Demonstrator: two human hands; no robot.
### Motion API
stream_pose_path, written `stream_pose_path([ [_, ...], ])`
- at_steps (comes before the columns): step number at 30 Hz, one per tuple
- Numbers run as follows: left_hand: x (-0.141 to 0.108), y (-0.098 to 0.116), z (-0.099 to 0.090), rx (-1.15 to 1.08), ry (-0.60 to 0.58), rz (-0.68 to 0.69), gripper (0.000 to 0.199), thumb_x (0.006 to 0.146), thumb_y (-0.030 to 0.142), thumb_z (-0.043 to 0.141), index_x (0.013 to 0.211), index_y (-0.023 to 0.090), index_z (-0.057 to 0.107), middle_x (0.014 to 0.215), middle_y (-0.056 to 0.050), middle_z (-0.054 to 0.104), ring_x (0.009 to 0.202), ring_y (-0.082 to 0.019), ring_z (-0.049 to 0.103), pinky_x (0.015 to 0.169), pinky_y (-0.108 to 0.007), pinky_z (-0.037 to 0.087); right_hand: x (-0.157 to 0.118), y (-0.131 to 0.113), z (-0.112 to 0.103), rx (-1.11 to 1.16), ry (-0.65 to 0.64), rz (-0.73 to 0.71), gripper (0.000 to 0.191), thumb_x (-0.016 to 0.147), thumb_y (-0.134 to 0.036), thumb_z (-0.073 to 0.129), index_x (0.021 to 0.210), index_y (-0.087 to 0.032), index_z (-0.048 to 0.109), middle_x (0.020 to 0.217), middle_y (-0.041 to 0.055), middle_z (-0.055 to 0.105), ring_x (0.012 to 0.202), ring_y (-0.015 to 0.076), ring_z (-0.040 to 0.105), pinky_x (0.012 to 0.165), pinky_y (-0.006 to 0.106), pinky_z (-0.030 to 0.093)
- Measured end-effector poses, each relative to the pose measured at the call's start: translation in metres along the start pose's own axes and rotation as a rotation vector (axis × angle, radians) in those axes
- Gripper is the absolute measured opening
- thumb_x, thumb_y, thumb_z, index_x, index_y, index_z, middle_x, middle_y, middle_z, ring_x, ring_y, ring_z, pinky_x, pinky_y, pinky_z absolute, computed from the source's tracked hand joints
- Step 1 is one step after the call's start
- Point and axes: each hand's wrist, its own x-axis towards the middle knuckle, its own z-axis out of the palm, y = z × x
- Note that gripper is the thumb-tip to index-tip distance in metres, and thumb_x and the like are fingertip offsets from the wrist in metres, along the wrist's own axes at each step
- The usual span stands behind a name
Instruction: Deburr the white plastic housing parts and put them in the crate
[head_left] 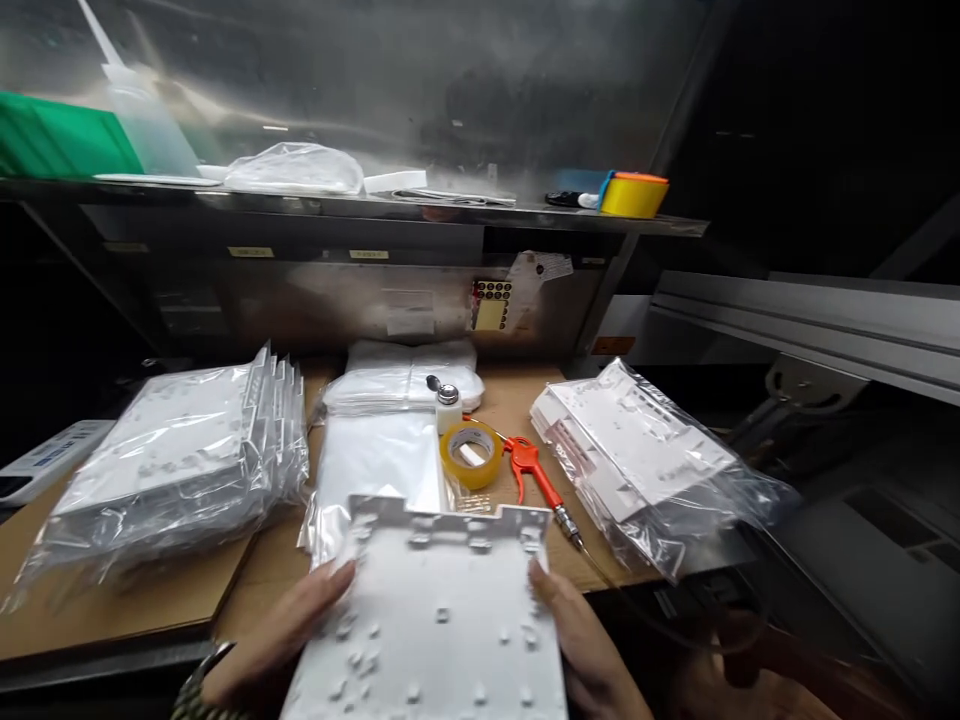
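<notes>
A white moulded plastic panel (pixel 442 655) with small raised bosses and clips fills the lower middle, tilted up toward me and cut off by the bottom edge. My left hand (pixel 281 625) grips its left side, thumb on the face. On the opposite edge, my right hand (pixel 589 640) holds it the same way; the fingers of both hands are hidden behind the panel. Just beyond its far edge lie clear plastic bags (pixel 379 455), a roll of yellow tape (pixel 471 455) and a red air blow gun (pixel 531 465) with a hose. A small white dispenser bottle (pixel 448 408) stands behind the tape.
Stacked bagged white panels (pixel 187 440) sit at left, and another bagged panel (pixel 637 440) lies at right. A metal shelf (pixel 360 205) crosses the back, carrying a green bin (pixel 64 135), a squeeze bottle (pixel 150 120) and a yellow tape measure-like item (pixel 634 195). Cardboard (pixel 150 600) covers the bench.
</notes>
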Motion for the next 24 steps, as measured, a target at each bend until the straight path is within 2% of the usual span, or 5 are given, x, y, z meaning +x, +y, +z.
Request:
stream_pose_path([
  [7,0.046,-0.022,0.025,0.542,0.128,0.302,0.037,0.088,0.055,0.058,0.105,0.024,0.069,0.108,-0.012,0.066,0.104,-0.032,0.061,0.097,-0.048,0.048,-0.026,-0.009,-0.039,0.209,0.449,-0.228,0.085,0.082,-0.059,0.076,0.151,-0.020,0.046,0.125,0.0150,0.073,0.112,0.0323,0.072,0.105,0.049,0.052],
  [12,0.047,-0.031,0.032,0.673,0.096,0.303,0.029,0.098,0.041,0.038,0.097,0.023,0.061,0.089,-0.012,0.066,0.089,-0.033,0.062,0.083,-0.048,0.049,-0.025,-0.016,-0.033,0.185,0.525,-0.330,0.084,0.088,-0.060,0.069,0.156,-0.021,0.038,0.126,0.0136,0.073,0.116,0.0314,0.071,0.106,0.050,0.052],
  [16,0.061,-0.016,0.017,0.601,0.044,0.251,0.011,0.092,0.036,0.050,0.092,0.025,0.053,0.086,-0.007,0.069,0.081,-0.030,0.064,0.078,-0.044,0.047,-0.023,-0.018,-0.029,0.162,0.563,-0.369,0.084,0.088,-0.059,0.069,0.156,-0.020,0.037,0.122,0.0128,0.075,0.116,0.0304,0.070,0.106,0.050,0.053],
  [20,0.085,-0.008,-0.006,0.357,-0.069,0.115,0.039,0.072,0.039,0.081,0.081,0.025,0.046,0.077,-0.001,0.072,0.077,-0.025,0.069,0.071,-0.035,0.051,-0.024,-0.018,-0.030,0.150,0.574,-0.369,0.086,0.086,-0.058,0.072,0.156,-0.020,0.038,0.119,0.0122,0.076,0.116,0.0301,0.071,0.108,0.048,0.052],
  [24,0.101,-0.008,-0.027,0.076,-0.173,0.016,0.045,0.068,0.044,0.084,0.082,0.023,0.046,0.077,0.000,0.070,0.077,-0.021,0.071,0.074,-0.035,0.056,-0.023,-0.016,-0.036,0.163,0.595,-0.344,0.088,0.084,-0.060,0.073,0.155,-0.019,0.040,0.123,0.0131,0.075,0.117,0.0313,0.070,0.108,0.049,0.051],
])
